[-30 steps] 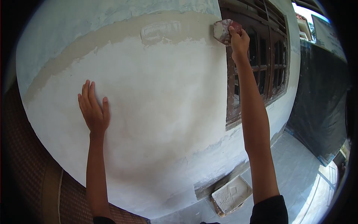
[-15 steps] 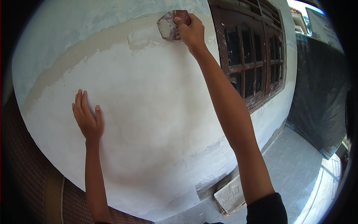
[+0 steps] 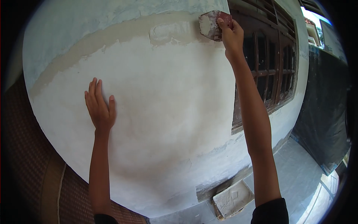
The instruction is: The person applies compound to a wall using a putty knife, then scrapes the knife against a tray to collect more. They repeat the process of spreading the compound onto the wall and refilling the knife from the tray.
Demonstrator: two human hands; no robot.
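My right hand point(image 3: 234, 37) is closed around a putty scraper point(image 3: 213, 26), a reddish flat blade smeared with pale putty. The scraper lies against the upper wall, close to the window frame. My left hand point(image 3: 100, 106) rests flat on the wall point(image 3: 167, 100), lower and to the left, its fingers stretched and the thumb apart. A beige band of damp putty point(image 3: 123, 31) curves across the upper wall, with a thicker, lighter patch point(image 3: 169, 31) left of the scraper. Below the band the wall is whitish and smooth.
A brown wooden window point(image 3: 270, 63) with dark panes is just right of the scraper. On the grey tiled floor point(image 3: 291, 179) a tray of white putty point(image 3: 233, 199) stands near the wall's foot. A dark sheet point(image 3: 320, 104) hangs at the right; woven brown matting point(image 3: 74, 194) is at lower left.
The scraper in my right hand has moved right along the wall, away from the thick patch and towards the window. The view has shifted left; my left hand stays on the wall.
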